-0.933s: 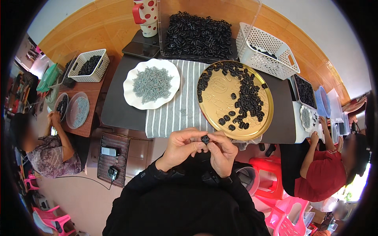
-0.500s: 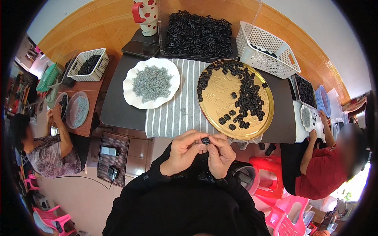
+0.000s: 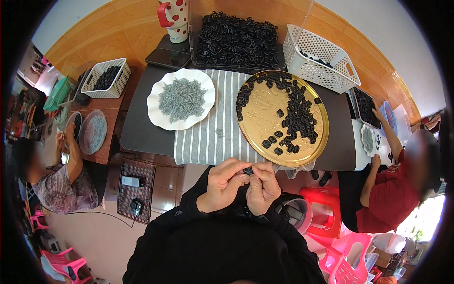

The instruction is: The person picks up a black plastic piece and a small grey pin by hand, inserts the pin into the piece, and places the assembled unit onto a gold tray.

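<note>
My left hand [image 3: 224, 183] and my right hand [image 3: 263, 188] meet just off the table's near edge, fingertips pinched from both sides on a small black oval plastic part [image 3: 248, 170]. Much of that part is hidden by the fingers. Beyond them, a round gold tray [image 3: 259, 121] carries many similar black parts [image 3: 299, 113], heaped mostly toward its right and far side. To the left, a white scalloped plate [image 3: 156, 113] holds a pile of small grey screw-like pieces [image 3: 182, 100]. A grey striped cloth [image 3: 203, 146] lies under part of the plate and tray.
A clear bin of black parts [image 3: 236, 42] stands at the back, beside a white perforated basket [image 3: 321, 75] and a red-dotted tumbler [image 3: 177, 23]. A person at left [image 3: 66, 184] and another in red [image 3: 385, 199] sit at neighbouring tables. A red stool [image 3: 321, 203] is at right.
My hands keep their pinch on the black part and have barely shifted. The person in red has reached one arm farther, to a tray of black parts.
</note>
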